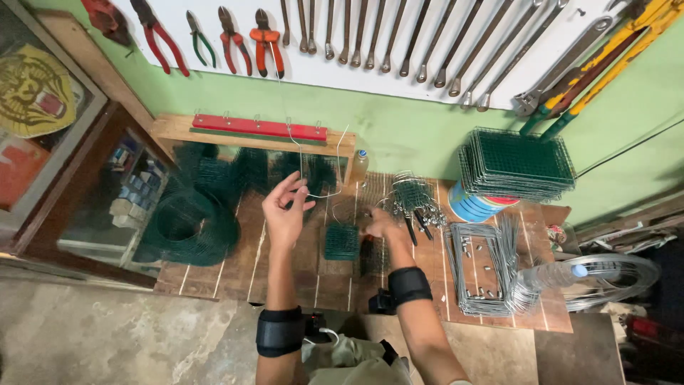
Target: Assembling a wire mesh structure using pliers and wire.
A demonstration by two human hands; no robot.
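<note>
Your left hand pinches bent wire, raised; right hand grips pliers on bench. Likely forming step; next needs pliers at wire.

Small boxes fill the left cabinet beside a tiger picture.

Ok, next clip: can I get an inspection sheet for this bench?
Surface: wooden slat bench, mostly covered.
Job's things: thin wire pinched in left hand; small green mesh piece beside it; right hand rests on the bench by metal clips.
Clutter: mesh roll, stacked mesh panels, wire frames, plastic bottle, wire coil.
Grips: left shut on wire; right cannot tell.
Cables: nothing seen.
Surroundings: pliers and wrenches hung on the wall.
</note>
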